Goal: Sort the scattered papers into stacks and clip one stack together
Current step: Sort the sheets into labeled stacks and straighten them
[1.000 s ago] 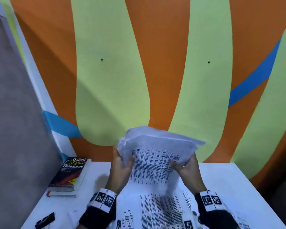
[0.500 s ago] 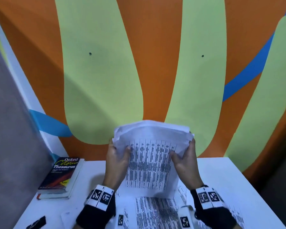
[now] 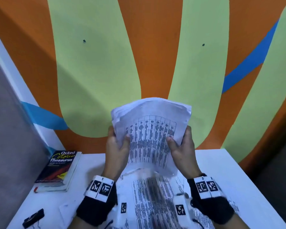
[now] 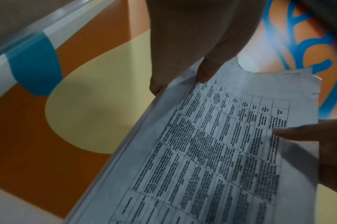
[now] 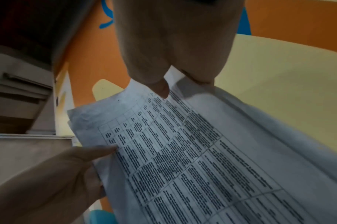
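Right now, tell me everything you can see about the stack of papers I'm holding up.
The stack of papers is a sheaf of white, slightly crumpled sheets, held upright above the table. Its front page carries a printed grid of dense black text. The top edges are uneven and fan apart. The left hand grips its left edge and the right hand its right edge, thumbs on the front.

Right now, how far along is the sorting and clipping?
Done: one stack of papers is gathered. In hand: left hand and right hand hold it upright by its side edges. Left: printed sheets lie loose on the table, and the binder clip is untouched.
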`<action>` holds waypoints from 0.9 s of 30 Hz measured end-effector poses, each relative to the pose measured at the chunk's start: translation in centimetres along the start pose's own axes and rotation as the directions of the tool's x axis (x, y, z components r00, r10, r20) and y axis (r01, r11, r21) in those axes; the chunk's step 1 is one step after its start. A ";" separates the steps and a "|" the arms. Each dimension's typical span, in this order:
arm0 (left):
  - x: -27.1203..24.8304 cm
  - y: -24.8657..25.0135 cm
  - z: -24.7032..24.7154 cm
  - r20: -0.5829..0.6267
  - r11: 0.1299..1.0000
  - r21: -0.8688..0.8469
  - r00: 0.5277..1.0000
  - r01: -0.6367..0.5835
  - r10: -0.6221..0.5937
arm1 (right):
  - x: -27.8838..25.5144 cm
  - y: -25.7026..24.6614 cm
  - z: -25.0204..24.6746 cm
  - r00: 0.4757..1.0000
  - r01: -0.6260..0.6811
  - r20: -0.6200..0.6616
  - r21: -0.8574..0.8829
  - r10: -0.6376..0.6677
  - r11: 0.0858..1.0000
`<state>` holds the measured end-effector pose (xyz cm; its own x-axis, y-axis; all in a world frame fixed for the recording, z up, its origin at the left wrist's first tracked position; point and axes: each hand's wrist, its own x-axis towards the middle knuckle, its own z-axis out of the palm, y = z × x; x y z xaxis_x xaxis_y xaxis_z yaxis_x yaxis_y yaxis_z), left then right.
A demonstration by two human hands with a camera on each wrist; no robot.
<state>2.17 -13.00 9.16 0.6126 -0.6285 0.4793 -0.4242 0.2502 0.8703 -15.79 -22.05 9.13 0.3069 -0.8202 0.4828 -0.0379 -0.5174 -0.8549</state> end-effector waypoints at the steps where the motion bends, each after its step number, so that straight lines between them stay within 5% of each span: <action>1: -0.2 -0.4 0.0 0.004 1.000 0.000 1.000 0.016 -0.016 | -0.3 0.2 0.2 1.000 -0.024 0.012 -0.022 0.024 0.999; 6: -1.8 -3.5 0.1 0.070 0.965 0.004 0.963 0.262 -0.262 | -2.4 3.6 0.6 0.972 -0.217 0.078 -0.074 0.223 0.973; 10: -1.2 -3.4 -0.6 0.151 0.929 -0.124 0.932 0.349 -0.330 | -2.0 3.5 0.4 0.977 -0.200 0.061 -0.102 0.206 0.975; 15: -0.6 -2.1 -1.4 0.255 0.938 -0.124 0.924 0.323 -0.284 | -0.4 2.0 -1.0 0.993 -0.103 0.045 -0.094 0.108 0.990; 18: -0.8 -2.3 -0.8 0.183 0.953 0.006 0.937 0.302 -0.298 | -0.5 3.2 -2.1 0.996 -0.070 0.031 -0.302 0.083 0.951; 20: -0.8 -1.7 -0.6 0.105 0.956 0.064 0.951 0.286 -0.291 | -1.3 5.1 -4.0 0.981 -0.172 -0.008 -0.497 0.194 0.851; 22: -0.8 -1.2 -0.9 0.059 0.960 0.047 0.959 0.276 -0.278 | -2.9 8.0 -7.1 0.875 -0.393 -0.101 -0.720 0.473 0.572; 24: -0.4 -0.9 -1.7 -0.002 0.962 0.079 0.965 0.261 -0.261 | -5.2 9.8 -10.4 0.660 -0.544 -0.286 -0.820 0.694 0.179; 25: -0.3 -0.8 -2.1 -0.032 0.958 0.099 0.964 0.267 -0.266 | -6.6 10.2 -11.7 0.555 -0.587 -0.354 -0.807 0.752 0.054; 27: -0.3 -0.7 -2.4 -0.079 0.954 0.125 0.961 0.272 -0.264 | -9.0 10.3 -13.5 0.425 -0.596 -0.380 -0.801 0.821 -0.061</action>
<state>3.87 -11.24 8.68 0.7534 -0.6121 0.2403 -0.3215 -0.0240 0.9466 -31.75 -23.34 -1.46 -0.2617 -0.8667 -0.4247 -0.9420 0.3252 -0.0834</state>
